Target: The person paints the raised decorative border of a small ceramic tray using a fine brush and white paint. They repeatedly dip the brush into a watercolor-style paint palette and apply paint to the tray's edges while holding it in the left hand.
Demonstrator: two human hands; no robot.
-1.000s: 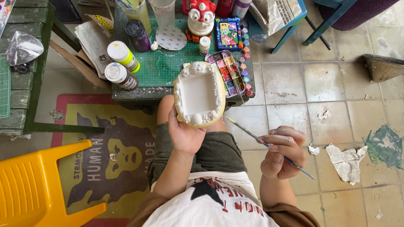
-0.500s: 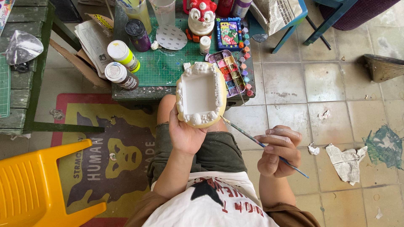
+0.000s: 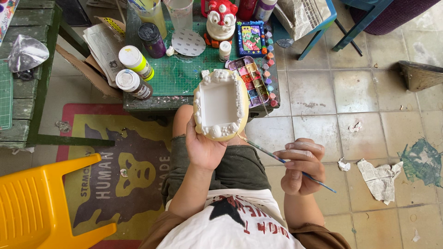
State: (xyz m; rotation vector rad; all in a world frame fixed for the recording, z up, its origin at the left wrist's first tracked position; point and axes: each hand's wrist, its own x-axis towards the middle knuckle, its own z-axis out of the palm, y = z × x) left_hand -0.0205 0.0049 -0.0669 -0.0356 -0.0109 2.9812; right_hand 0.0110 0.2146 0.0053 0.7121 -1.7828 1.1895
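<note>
Fingers (image 3: pixel 295 154) of right hand (image 3: pixel 300 168) are pinched on a thin paintbrush (image 3: pixel 277 159), tip at near-right rim of white frame (image 3: pixel 220 103), gripped upright by left hand (image 3: pixel 205 147), long axis near-far.

Stained tile floor (image 3: pixel 364 92), yellow plastic chair (image 3: pixel 41 203), printed rug (image 3: pixel 115 175).

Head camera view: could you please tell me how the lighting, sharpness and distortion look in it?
In the head view, light is soft and even, with weak shadows; the white oval plaster frame in the left hand is bright but keeps its relief; the thin paintbrush in the right hand looks sharp; wide-angle stretching shows at the yellow plastic chair.
</note>
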